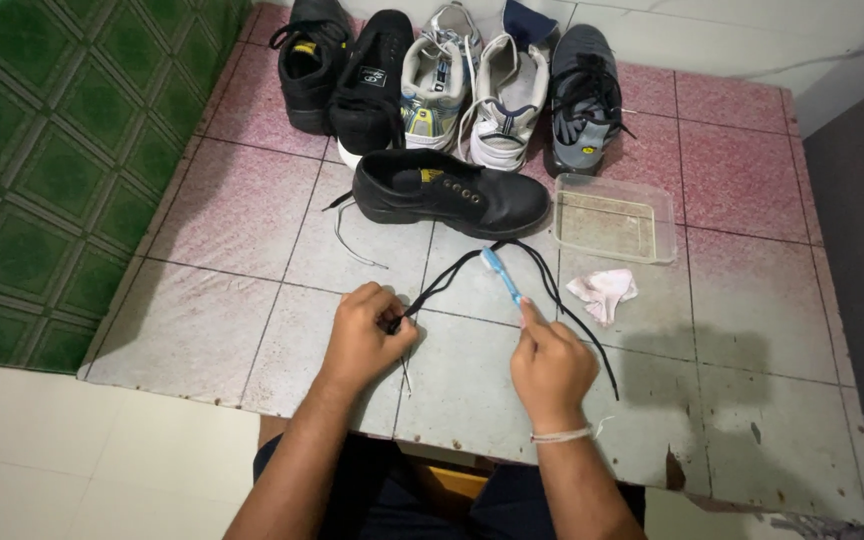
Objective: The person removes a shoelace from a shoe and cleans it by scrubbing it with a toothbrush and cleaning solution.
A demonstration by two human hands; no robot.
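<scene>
My left hand [365,335] pinches one end of a black shoelace [552,290] that loops across the tiled surface. My right hand [550,365] grips a light blue toothbrush [500,275], its head lying on the lace near the loop's far end. Just beyond, a black leather shoe [452,190] lies on its side with no lace in its eyelets. A second thin lace [347,235] trails from the shoe's heel end.
A row of shoes stands at the back: two black [347,70], two white and grey sneakers [472,90], one dark grey [584,95]. A clear plastic tray [614,220] with murky water sits right of the shoe, a crumpled pink cloth [604,290] beside it. Green tiles [52,150] lie left.
</scene>
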